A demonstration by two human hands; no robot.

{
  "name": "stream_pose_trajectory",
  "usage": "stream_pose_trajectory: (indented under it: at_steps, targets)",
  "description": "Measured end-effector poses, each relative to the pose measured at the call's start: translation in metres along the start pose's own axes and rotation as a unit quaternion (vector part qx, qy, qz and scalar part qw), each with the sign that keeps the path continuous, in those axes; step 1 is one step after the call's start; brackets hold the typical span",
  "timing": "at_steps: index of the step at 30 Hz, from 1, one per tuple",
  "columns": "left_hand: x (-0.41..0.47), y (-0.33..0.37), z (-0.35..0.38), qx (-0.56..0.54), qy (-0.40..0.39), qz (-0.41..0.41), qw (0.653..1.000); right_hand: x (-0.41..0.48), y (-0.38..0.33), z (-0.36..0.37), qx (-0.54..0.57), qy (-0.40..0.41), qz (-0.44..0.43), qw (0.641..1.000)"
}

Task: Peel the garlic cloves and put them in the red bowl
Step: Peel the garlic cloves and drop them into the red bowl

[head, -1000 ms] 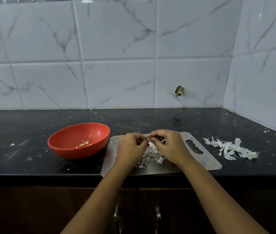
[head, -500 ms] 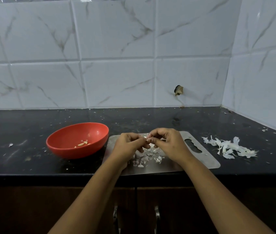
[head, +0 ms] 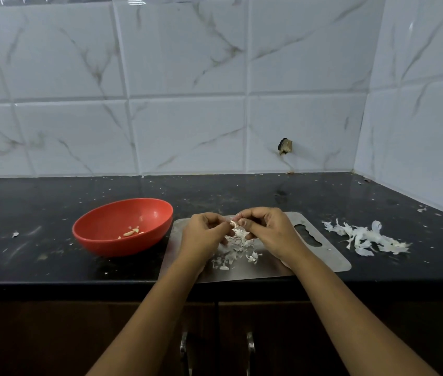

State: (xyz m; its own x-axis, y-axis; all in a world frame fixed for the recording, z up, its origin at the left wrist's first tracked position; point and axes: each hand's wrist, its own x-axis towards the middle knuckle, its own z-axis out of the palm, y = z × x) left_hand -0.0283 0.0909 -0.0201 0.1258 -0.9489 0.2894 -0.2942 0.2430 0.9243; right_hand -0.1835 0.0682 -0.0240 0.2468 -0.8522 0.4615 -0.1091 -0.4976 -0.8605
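A white marble-veined tiled wall (head: 187, 118) backs a black desk (head: 52, 191) speckled with bits of skin. A steel cutting board (head: 323, 256) lies at the desk's front edge, its handle slot to the right. The red bowl (head: 122, 246) sits just beside the board's left end.

Both hands meet above the board. The left hand (head: 204, 234) and the right hand (head: 269, 230) have their fingers curled in, thumb and fingertips pinching one garlic clove (head: 235, 226) between them. The clove is mostly hidden, and only pale papery skin shows trailing from the pinch. A heap of larger discarded skins (head: 364, 237) lies on the desk to the right of the board, apart from it. Finer peel scraps (head: 231, 253) are scattered on the board under the hands. A few peeled cloves (head: 130, 232) rest in the bottom of the bowl.

The step in hand looks to be stripping the skin from this clove.

- It would go best with one hand holding the clove steady while the other pulls the loose flap along its length.
- Working low over the board lets the skin drop there.
- Thin inner film tends to cling, so the clove should be turned and checked before it goes left into the bowl.
- Flakes stuck to the fingers could ride along with it.
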Motion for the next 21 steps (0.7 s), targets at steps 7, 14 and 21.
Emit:
stream_pose_trajectory:
  at_steps: [7,14,21]
  targets:
    - [-0.0041,-0.0033,0.0109,0.272,0.033,0.074,0.959,0.0006,0.0033,0.0004,-0.076,0.002,0.041,0.996]
    - [-0.0037,-0.0046,0.0110,0.259,0.034,0.125,0.957,-0.0004,0.0000,-0.0023,0.015,0.014,0.049,0.999]
    - [-0.0044,-0.0044,0.0096,0.210,0.008,0.149,0.966,-0.0005,-0.0050,-0.0034,0.059,0.046,0.051,0.996]
